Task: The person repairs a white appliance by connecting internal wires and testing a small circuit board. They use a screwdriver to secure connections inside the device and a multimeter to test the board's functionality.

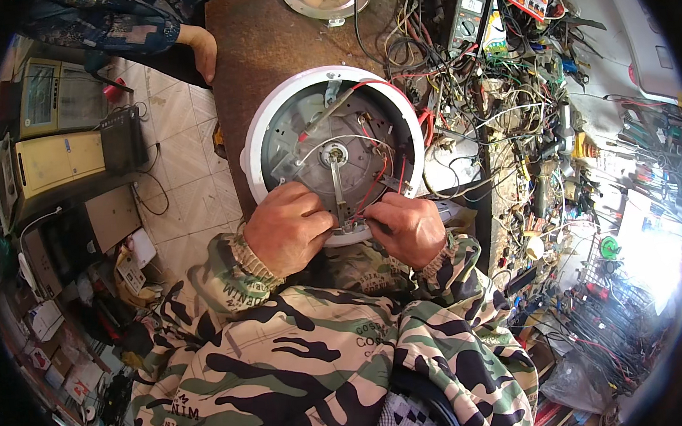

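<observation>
Left hand (pixel 291 228): curled, grip unclear
Right hand (pixel 408 226): likewise, near red wire (pixel 403 174)
Round housing (pixel 255 156): near worktop's (pixel 245 47) left edge

A round, white-rimmed appliance (pixel 354 169) lay open at the near edge of the brown tabletop (pixel 241 43), its red and white wires (pixel 386 166) exposed.

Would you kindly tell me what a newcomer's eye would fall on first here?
Probably the open, white-rimmed round housing at the centre, with the left hand and right hand at its near edge. Next might come the dense cable tangle to its right and the camouflage clothing across the lower middle.
</observation>
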Demonstrator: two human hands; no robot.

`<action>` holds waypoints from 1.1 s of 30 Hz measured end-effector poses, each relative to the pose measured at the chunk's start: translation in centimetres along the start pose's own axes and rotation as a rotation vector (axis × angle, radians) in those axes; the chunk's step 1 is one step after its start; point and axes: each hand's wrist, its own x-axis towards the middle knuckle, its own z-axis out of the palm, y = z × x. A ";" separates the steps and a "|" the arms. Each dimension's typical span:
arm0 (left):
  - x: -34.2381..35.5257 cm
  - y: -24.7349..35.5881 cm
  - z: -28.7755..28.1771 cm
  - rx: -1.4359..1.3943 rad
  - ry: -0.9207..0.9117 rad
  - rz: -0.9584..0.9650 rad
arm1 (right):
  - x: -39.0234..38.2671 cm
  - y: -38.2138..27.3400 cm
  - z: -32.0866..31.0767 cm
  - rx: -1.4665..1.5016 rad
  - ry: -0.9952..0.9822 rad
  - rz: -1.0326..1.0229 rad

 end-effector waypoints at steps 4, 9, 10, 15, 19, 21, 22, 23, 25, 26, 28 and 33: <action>0.2 0.1 0.7 0.005 -0.014 0.001 | 0.5 0.1 -0.9 -0.052 -0.110 -0.045; 0.6 0.6 0.4 0.011 -0.051 -0.037 | 1.3 0.0 -1.5 -0.136 -0.242 -0.061; 0.7 0.8 0.5 0.014 -0.057 -0.048 | 1.3 0.0 -1.5 -0.136 -0.236 -0.056; 0.9 1.2 0.7 0.021 -0.026 -0.077 | 1.4 0.2 -0.8 -0.197 -0.199 0.013; 0.9 1.7 0.6 0.054 -0.038 -0.113 | 2.0 -0.3 -0.2 -0.244 -0.118 0.000; 0.9 1.8 0.6 0.045 -0.040 -0.130 | 1.8 -0.1 0.1 -0.247 -0.044 -0.023; 0.9 1.9 0.6 0.040 -0.041 -0.130 | 1.5 0.3 0.3 -0.245 -0.003 -0.035; 0.8 1.9 0.5 0.034 -0.035 -0.132 | 1.3 0.5 0.4 -0.245 0.035 -0.053; 1.1 1.9 0.4 0.021 -0.052 -0.115 | 0.9 -0.2 -1.6 -0.180 0.015 0.039; 0.9 1.8 0.8 0.031 -0.052 -0.120 | 0.7 -0.1 -2.5 -0.143 -0.002 0.067; 0.8 1.7 0.9 0.028 -0.048 -0.142 | -0.1 -0.3 -3.6 -0.037 0.068 0.103; 2.2 3.2 0.7 0.000 -0.119 -0.347 | -3.1 0.3 -4.4 0.049 0.050 0.202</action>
